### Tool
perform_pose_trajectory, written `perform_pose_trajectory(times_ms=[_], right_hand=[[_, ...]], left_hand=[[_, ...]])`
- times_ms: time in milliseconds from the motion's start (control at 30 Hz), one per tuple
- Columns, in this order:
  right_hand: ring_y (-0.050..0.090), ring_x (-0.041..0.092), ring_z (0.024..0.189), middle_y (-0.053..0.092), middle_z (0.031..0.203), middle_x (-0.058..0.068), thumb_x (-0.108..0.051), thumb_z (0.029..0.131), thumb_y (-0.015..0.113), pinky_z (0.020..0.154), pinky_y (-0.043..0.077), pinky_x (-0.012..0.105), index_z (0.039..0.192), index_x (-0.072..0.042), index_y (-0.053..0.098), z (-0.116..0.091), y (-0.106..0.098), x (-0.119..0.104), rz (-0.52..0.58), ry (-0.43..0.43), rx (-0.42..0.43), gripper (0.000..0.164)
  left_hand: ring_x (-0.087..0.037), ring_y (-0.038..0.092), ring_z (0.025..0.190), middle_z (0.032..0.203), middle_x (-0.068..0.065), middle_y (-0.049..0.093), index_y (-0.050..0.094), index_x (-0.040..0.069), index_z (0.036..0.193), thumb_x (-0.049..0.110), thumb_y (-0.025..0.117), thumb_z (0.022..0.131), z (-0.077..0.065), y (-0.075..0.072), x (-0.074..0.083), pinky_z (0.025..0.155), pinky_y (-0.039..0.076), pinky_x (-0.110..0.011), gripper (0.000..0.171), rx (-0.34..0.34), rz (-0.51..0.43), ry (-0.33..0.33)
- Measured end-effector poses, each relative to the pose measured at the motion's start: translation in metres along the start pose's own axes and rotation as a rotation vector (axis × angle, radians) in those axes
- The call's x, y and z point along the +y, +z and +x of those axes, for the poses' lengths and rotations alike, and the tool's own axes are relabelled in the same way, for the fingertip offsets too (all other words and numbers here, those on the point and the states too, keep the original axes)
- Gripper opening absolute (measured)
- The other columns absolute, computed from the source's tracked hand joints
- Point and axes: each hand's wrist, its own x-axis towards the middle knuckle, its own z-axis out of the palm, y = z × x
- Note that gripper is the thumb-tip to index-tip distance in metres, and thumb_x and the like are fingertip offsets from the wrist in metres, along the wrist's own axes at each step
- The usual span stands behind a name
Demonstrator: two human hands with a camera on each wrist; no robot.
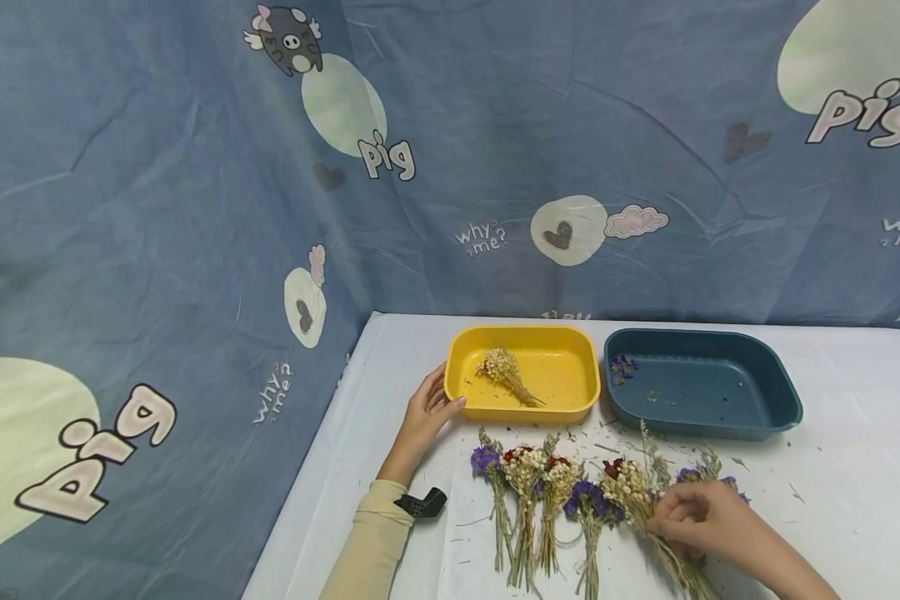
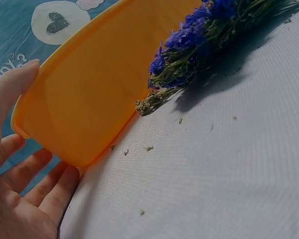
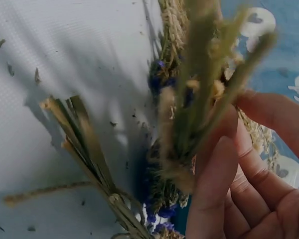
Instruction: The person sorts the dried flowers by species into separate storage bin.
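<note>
My left hand [image 1: 424, 414] rests against the left end of a yellow tub [image 1: 521, 414], its thumb near the front corner. In the left wrist view the fingers [image 2: 52, 191] lie loosely along the end wall. A small dried flower bunch [image 1: 504, 372] lies inside the tub. My right hand [image 1: 701, 515] pinches a bunch of cream and dark red dried flowers [image 1: 628, 486] by its stems, between thumb and fingers. Blurred stem ends [image 3: 204, 94] rise beside the fingers in the right wrist view. A purple-flowered bunch [image 1: 708, 472] is partly hidden behind this hand.
A dark blue tub [image 1: 705, 423] beside the yellow one holds purple flower bits [image 1: 622, 368]. Between the hands lie several bunches, including a purple one [image 1: 487, 461], a cream one [image 1: 525, 471] and another purple one [image 1: 589, 502]. Loose bits dot the white tabletop [image 1: 855, 450].
</note>
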Motion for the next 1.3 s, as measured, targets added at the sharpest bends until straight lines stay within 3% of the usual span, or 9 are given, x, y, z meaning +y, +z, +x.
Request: perform_pose_trajectory(times_ms=[200,400,667,1000,1300], right_hand=[[0.061,0.006,0.059,0.074,0.078,0.002,-0.019,0.096,0.073,0.052,0.058,0.028,0.095,0.003,0.072,0.000,-0.002,-0.004,0.080,0.013,0.009,0.022],[0.061,0.005,0.059,0.072,0.074,-0.001,-0.018,0.098,0.070,0.052,0.058,0.029,0.098,0.005,0.070,-0.002,-0.005,-0.007,0.151,-0.004,0.008,0.024],[0.061,0.006,0.066,0.069,0.077,-0.006,-0.020,0.102,0.065,0.059,0.058,0.029,0.106,0.006,0.065,-0.001,-0.011,-0.009,0.236,0.064,-0.013,0.027],[0.056,0.002,0.070,0.067,0.085,-0.007,-0.014,0.106,0.055,0.059,0.052,0.023,0.112,0.009,0.061,0.001,-0.011,-0.002,0.274,0.020,-0.048,0.024],[0.066,0.005,0.076,0.074,0.089,-0.004,-0.023,0.105,0.061,0.066,0.060,0.027,0.114,0.004,0.065,0.005,-0.012,-0.010,0.186,0.088,0.029,0.030]], left_hand=[[-0.034,0.047,0.147,0.160,-0.013,0.046,0.036,0.016,0.161,0.016,0.074,0.097,0.001,0.000,0.001,0.120,0.045,-0.044,0.076,-0.001,-0.007,-0.006],[-0.029,0.049,0.146,0.158,-0.007,0.049,0.037,0.020,0.161,0.022,0.077,0.095,0.000,0.000,0.000,0.119,0.046,-0.039,0.076,0.004,0.008,-0.004],[-0.030,0.050,0.145,0.158,-0.008,0.050,0.039,0.021,0.160,0.023,0.076,0.096,0.000,0.001,0.002,0.118,0.047,-0.038,0.075,0.008,0.003,0.004],[-0.036,0.046,0.147,0.160,-0.017,0.046,0.033,0.009,0.162,0.011,0.074,0.096,0.001,0.002,0.003,0.119,0.047,-0.040,0.078,0.009,0.002,-0.043],[-0.030,0.050,0.145,0.157,-0.008,0.051,0.039,0.021,0.160,0.020,0.076,0.096,-0.001,0.001,0.002,0.117,0.048,-0.035,0.074,0.015,0.008,-0.010]])
